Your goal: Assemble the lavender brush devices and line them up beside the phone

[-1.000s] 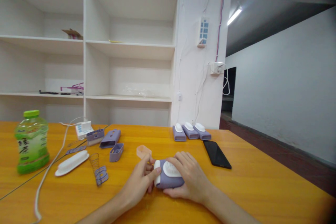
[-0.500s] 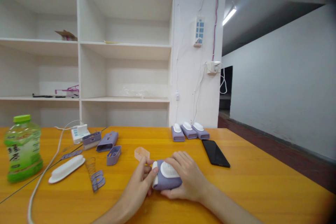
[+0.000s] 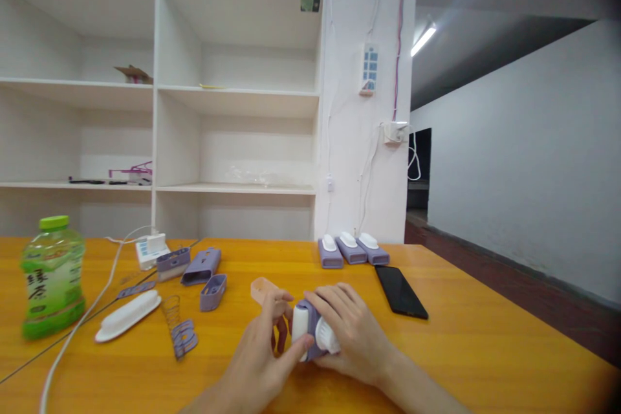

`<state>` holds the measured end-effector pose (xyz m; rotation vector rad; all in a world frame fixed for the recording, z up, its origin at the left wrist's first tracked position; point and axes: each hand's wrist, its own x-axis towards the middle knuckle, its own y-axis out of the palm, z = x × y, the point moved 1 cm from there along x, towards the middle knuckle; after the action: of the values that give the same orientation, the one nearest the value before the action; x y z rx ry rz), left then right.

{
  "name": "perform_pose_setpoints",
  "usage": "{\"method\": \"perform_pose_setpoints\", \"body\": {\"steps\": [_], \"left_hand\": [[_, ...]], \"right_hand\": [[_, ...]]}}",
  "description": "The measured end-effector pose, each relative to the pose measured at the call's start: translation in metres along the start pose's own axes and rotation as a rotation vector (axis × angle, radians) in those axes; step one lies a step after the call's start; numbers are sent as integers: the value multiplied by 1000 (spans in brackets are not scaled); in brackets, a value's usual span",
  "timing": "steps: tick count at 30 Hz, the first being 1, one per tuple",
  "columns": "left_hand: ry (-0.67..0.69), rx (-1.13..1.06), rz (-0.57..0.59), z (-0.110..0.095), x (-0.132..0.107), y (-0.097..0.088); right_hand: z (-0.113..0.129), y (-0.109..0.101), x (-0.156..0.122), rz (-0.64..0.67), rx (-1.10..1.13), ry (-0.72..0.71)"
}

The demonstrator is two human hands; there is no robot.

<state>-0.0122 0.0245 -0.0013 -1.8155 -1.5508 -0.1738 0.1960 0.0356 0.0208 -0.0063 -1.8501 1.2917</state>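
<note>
My right hand (image 3: 352, 330) is wrapped round a purple plastic case (image 3: 310, 352), just above the tabletop. A white oval piece (image 3: 326, 335) on its side is partly under my right fingers. The case's white end (image 3: 299, 323) faces left. My left hand (image 3: 269, 343) is curled at that end, its thumb pressed on the lower edge and its fingers near the upper edge; some fingertips are hidden. Just behind my left fingers lies a translucent, pale orange piece (image 3: 262, 289).
At left stand a green bottle (image 3: 54, 284), a long white piece (image 3: 129, 315), a spring with a purple plate (image 3: 183, 336) and loose purple shells (image 3: 201, 266). A white cable (image 3: 80, 320) crosses there. Three purple cases (image 3: 350, 249) and a phone (image 3: 400, 291) lie back right.
The case has turned so its white end shows more broadly toward me, and its oval piece is tilted right. My left fingers have opened a little and shifted. The view has tilted slightly.
</note>
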Motion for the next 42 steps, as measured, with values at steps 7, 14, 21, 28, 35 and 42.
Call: {"method": "perform_pose_setpoints", "body": {"steps": [7, 14, 21, 28, 35, 42], "left_hand": [[-69, -102, 102, -5, 6, -1], [-67, 25, 86, -7, 7, -3], [-84, -112, 110, 6, 5, -9], [-95, -285, -82, 22, 30, -23], [101, 301, -169, 8, 34, -49], [-9, 531, -202, 55, 40, -56]], "right_hand": [[2, -1, 2, -35, -54, -116], [1, -3, 1, 56, -79, -154], [-4, -3, 1, 69, -10, -110], [-36, -17, -5, -174, 31, 146], [-38, -18, -4, -80, -57, 143], [-31, -10, -2, 12, -52, 282]]}}
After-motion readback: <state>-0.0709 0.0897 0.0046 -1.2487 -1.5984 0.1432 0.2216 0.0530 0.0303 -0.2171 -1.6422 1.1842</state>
